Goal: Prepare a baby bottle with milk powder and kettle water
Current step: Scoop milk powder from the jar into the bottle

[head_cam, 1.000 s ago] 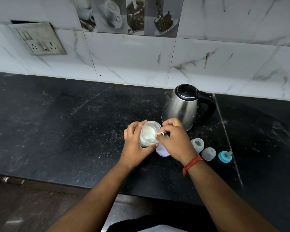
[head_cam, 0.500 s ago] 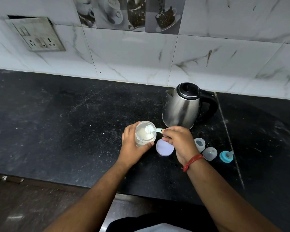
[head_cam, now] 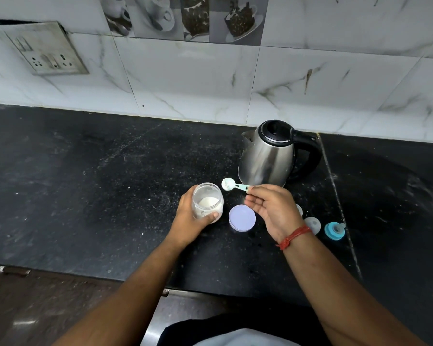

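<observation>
A clear jar (head_cam: 208, 202) of white powder is held upright on the black counter (head_cam: 85, 196) by the left hand (head_cam: 191, 218), wrapped around its side. A small green scoop (head_cam: 234, 185) with powder in it is pinched by its handle in the right hand (head_cam: 273, 208), just beside the jar's mouth. A round lid (head_cam: 242, 218) lies between the hands. Most of the bottle (head_cam: 299, 210) is hidden behind the right hand. A clear cap (head_cam: 313, 224) and a blue ring (head_cam: 334, 230) lie near it. The kettle (head_cam: 268, 156) is set behind.
</observation>
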Demonstrator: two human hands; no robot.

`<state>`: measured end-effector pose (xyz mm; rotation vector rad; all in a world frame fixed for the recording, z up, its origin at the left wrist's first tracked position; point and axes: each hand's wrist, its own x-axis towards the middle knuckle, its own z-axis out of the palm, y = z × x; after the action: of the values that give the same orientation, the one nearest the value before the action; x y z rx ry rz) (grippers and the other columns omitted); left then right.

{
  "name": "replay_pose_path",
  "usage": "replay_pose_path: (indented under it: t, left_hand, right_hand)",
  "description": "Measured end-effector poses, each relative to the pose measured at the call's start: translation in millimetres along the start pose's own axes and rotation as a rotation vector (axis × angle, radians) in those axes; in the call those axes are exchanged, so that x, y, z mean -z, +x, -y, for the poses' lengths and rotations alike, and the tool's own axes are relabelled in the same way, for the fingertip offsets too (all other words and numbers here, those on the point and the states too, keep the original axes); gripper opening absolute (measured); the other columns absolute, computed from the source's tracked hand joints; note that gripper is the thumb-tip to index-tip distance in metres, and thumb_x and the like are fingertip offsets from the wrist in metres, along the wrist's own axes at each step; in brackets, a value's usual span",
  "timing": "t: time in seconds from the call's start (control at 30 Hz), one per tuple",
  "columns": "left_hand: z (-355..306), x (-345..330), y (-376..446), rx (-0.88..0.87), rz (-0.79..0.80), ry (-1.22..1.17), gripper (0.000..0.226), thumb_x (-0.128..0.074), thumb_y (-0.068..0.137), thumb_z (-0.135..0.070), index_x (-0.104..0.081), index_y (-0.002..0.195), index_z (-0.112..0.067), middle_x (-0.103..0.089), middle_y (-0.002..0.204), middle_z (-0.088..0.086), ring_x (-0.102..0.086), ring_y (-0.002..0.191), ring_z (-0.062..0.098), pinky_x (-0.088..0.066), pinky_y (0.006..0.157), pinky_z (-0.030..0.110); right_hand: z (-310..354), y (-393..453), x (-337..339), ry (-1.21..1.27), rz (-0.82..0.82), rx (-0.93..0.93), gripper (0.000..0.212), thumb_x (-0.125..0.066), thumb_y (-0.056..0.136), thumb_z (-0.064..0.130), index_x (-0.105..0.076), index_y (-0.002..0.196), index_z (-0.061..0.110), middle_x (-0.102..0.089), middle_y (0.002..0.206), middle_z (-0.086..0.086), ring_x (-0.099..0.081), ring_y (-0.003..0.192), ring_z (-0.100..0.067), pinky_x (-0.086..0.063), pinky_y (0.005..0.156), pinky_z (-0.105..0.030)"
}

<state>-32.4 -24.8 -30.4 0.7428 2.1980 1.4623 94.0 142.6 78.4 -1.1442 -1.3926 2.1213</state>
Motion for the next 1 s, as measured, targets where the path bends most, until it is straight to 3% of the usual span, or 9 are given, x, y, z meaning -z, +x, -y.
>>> replay_pose_path:
  t: [0.13, 0.23, 0.4, 0.5, 0.57, 0.67, 0.83, 1.0]
  left_hand:
    - [-4.0, 2.3, -3.8, 0.002, -0.087, 0.052, 0.106, -0.076, 0.066, -0.064, -0.031, 0.156, -0.027, -0.035, 0.156, -0.008, -0.031, 0.147, 0.012, -0.028, 0.124, 0.045]
    - [-26.6, 7.1, -7.2, -0.142, -0.210, 0.081, 0.089, -0.070, 0.079, -0.060, -0.039, 0.152, -0.022, -0.040, 0.154, -0.004, -0.035, 0.146, 0.014, -0.032, 0.122, 0.044]
    - [-79.8, -2.9, -6.9, -0.473, -0.310, 0.211, 0.066, -0.068, 0.086, -0.043, -0.052, 0.140, -0.008, -0.049, 0.146, 0.000, -0.044, 0.137, 0.020, -0.031, 0.116, 0.028]
    - [-100.5, -28.2, -5.9, -0.547, -0.228, 0.223, 0.064, -0.070, 0.086, -0.041, -0.053, 0.139, -0.008, -0.051, 0.145, 0.000, -0.044, 0.135, 0.018, -0.030, 0.115, 0.026]
    - [-103.0, -48.7, -5.6, -0.538, -0.134, 0.196, 0.065, -0.072, 0.087, -0.039, -0.051, 0.141, -0.010, -0.050, 0.146, 0.000, -0.045, 0.138, 0.019, -0.036, 0.117, 0.035]
    - [-99.2, -78.8, -6.7, -0.432, 0.019, 0.140, 0.069, -0.073, 0.087, -0.041, -0.047, 0.146, -0.016, -0.048, 0.145, -0.003, -0.045, 0.139, 0.017, -0.042, 0.114, 0.046]
    - [-93.4, -119.4, -7.0, -0.262, 0.203, 0.113, 0.079, -0.078, 0.082, -0.047, -0.042, 0.148, -0.024, -0.049, 0.145, -0.009, -0.048, 0.135, 0.005, -0.041, 0.115, 0.033]
    - [-82.8, -152.7, 3.2, -0.133, 0.347, 0.153, 0.091, -0.075, 0.073, -0.058, -0.041, 0.150, -0.021, -0.053, 0.146, -0.007, -0.046, 0.139, 0.013, -0.040, 0.117, 0.043]
  right_hand:
    - [9.7, 0.0, 7.1, 0.030, 0.014, 0.016, 0.004, -0.063, 0.092, -0.003, -0.066, 0.089, -0.004, -0.063, 0.079, -0.013, -0.063, 0.072, -0.017, -0.061, 0.074, -0.031]
    - [18.7, -1.0, 16.7, 0.056, 0.006, 0.031, 0.009, -0.062, 0.092, -0.004, -0.065, 0.084, -0.001, -0.066, 0.076, -0.012, -0.064, 0.071, -0.018, -0.060, 0.066, -0.026]
    - [36.2, -5.8, 40.9, 0.116, -0.026, 0.058, 0.011, -0.059, 0.094, -0.006, -0.064, 0.085, -0.002, -0.066, 0.072, -0.010, -0.064, 0.070, -0.018, -0.060, 0.073, -0.030]
    - [46.1, -6.5, 61.7, 0.138, -0.046, 0.075, 0.009, -0.059, 0.094, -0.005, -0.064, 0.088, -0.004, -0.063, 0.077, -0.012, -0.063, 0.072, -0.019, -0.061, 0.074, -0.030]
    - [51.3, -6.4, 77.2, 0.154, -0.071, 0.080, 0.008, -0.059, 0.094, -0.004, -0.065, 0.089, -0.003, -0.064, 0.078, -0.012, -0.064, 0.073, -0.019, -0.061, 0.076, -0.031]
    - [55.8, -5.7, 101.4, 0.158, -0.110, 0.082, 0.006, -0.061, 0.093, -0.003, -0.067, 0.091, -0.003, -0.067, 0.079, -0.011, -0.066, 0.075, -0.019, -0.061, 0.078, -0.034]
    - [56.7, -4.3, 137.1, 0.209, -0.155, 0.035, 0.009, -0.063, 0.093, 0.000, -0.069, 0.086, 0.002, -0.070, 0.073, -0.005, -0.068, 0.075, -0.019, -0.061, 0.071, -0.031]
    - [52.2, -5.3, 159.1, 0.198, -0.178, -0.008, 0.007, -0.063, 0.094, 0.001, -0.069, 0.088, 0.002, -0.068, 0.078, -0.006, -0.066, 0.080, -0.020, -0.060, 0.080, -0.034]
